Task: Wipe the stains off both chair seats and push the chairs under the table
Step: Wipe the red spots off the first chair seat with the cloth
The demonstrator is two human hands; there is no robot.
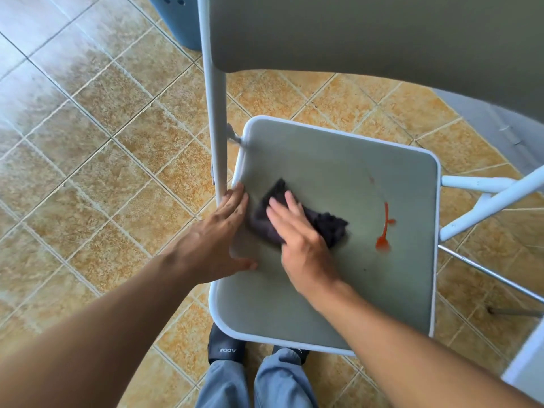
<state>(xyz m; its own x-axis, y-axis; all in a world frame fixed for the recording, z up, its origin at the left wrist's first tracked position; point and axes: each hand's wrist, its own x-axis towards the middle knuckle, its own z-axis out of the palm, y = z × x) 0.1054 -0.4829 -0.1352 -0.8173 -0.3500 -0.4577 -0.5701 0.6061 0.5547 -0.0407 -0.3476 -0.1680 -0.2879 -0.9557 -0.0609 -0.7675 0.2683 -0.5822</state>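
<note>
A grey folding chair stands in front of me, its seat (pixel 347 290) rimmed in white and its backrest (pixel 368 33) filling the top of the view. A red stain (pixel 384 231) runs down the seat's right side, with a faint reddish smear (pixel 371 180) above it. My right hand (pixel 297 231) presses flat on a dark cloth (pixel 329 223) on the seat's left half, a short way left of the stain. My left hand (pixel 226 228) rests on the seat's left edge, fingers spread along the rim beside the white frame post (pixel 217 128).
The floor is tan tile (pixel 103 160). A blue-grey object (pixel 176 19) stands at the top left behind the chair. The chair's white legs and a metal brace (pixel 485 198) stick out on the right. A white edge (pixel 527 366) shows at lower right. My feet (pixel 226 348) are under the seat's front.
</note>
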